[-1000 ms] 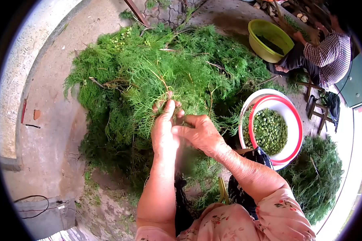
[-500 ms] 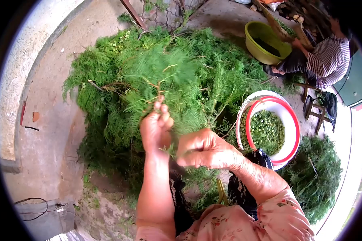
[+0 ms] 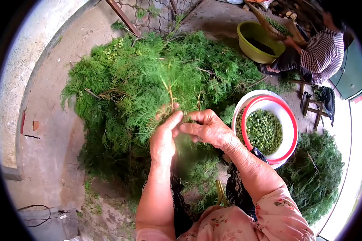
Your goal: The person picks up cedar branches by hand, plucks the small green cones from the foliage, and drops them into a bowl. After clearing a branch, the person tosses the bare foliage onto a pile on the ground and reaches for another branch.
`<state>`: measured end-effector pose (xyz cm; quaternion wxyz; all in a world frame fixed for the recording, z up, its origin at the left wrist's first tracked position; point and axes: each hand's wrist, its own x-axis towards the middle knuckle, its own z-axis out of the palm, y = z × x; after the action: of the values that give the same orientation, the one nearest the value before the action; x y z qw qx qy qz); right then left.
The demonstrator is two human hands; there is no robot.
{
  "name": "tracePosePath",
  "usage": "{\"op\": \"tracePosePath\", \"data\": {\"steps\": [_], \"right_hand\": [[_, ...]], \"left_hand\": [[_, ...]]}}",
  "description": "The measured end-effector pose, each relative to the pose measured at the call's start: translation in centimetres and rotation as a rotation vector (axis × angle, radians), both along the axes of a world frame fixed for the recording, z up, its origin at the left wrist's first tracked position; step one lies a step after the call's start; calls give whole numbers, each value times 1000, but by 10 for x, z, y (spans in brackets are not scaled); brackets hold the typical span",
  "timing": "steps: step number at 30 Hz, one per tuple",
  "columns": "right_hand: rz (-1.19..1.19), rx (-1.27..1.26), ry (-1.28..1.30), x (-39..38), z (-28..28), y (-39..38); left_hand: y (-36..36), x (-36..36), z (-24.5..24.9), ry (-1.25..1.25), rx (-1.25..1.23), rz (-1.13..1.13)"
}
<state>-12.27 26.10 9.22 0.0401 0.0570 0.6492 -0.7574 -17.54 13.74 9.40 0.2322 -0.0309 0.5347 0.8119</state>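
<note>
In the middle of the head view my left hand (image 3: 166,130) is closed around the woody stem of a feathery evergreen branch (image 3: 171,90), whose green sprays spread upward from the grip. My right hand (image 3: 209,127) meets it from the right, thumb and fingers pinched together close to the left fingertips. What lies inside that pinch is too small and hidden to make out. Beneath both hands spreads a large heap of cut evergreen branches (image 3: 112,96). To the right of my right forearm, a white basin with a red rim (image 3: 294,132) holds many small green cones (image 3: 265,130).
At the upper right a co-worker in a striped shirt (image 3: 323,52) sits by a yellow-green tub (image 3: 249,46) and a woven tray (image 3: 269,24). A wooden stool (image 3: 314,111) stands below them. Another evergreen pile (image 3: 313,176) lies at the lower right. A curved wall (image 3: 22,76) borders the left.
My right hand has moved up from below to meet the left hand at the branch stem. My left hand has shifted slightly right and down with the branch.
</note>
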Motion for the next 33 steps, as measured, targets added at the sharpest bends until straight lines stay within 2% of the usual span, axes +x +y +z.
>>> {"op": "tracePosePath", "data": {"steps": [4, 5, 9, 11, 15, 17, 18, 19, 20, 21, 22, 23, 25, 26, 29, 30, 31, 32, 33], "right_hand": [[20, -18, -152, 4, 8, 7], [-50, -22, -225, 6, 12, 10], [-311, -82, -217, 15, 7, 54], [-652, -134, -296, 18, -14, 78], [-1013, -153, -274, 44, -66, 151], [-1241, -137, -448, 57, -86, 178], [-1320, -222, -467, 68, -114, 202], [-1402, -305, -410, 78, -120, 204], [-1348, 98, -379, 92, -147, 217], [-1082, 530, -530, 102, -151, 221], [-757, 1167, -734, 112, -154, 226], [-547, 1643, -781, 122, -157, 230], [-472, 1511, -1005, 110, -158, 237], [-575, 1426, -998, 112, -154, 236], [-672, 1504, -846, 114, -154, 227], [-1110, 559, -697, 109, -169, 239], [-1360, -428, -447, 98, -170, 242], [-1319, -328, -497, 90, -170, 241], [-1277, -227, -538, 77, -149, 226]], "left_hand": [[-9, -9, -5, -69, 13, 89], [-11, -13, -5, -55, 44, 114], [-31, -28, -13, -57, 249, 103], [-37, -29, -13, -34, 285, 71], [-46, -31, -9, -9, 337, 26], [-52, -33, -7, -17, 368, 18], [-55, -35, -9, 10, 401, -10], [-59, -37, -10, 26, 433, -45], [-63, -39, -11, 38, 463, -64], [-66, -40, -12, 50, 491, -81], [-69, -41, -11, 62, 503, -96], [-73, -44, -15, 73, 515, -92], [-78, -47, -14, 108, 555, -118], [-80, -48, -15, 125, 582, -119], [-86, -52, -15, 111, 621, -131], [-86, -53, -15, 126, 624, -140], [-87, -53, -15, 136, 652, -148], [-87, -54, -15, 135, 667, -143], [-87, -55, -15, 139, 686, -142]]}}
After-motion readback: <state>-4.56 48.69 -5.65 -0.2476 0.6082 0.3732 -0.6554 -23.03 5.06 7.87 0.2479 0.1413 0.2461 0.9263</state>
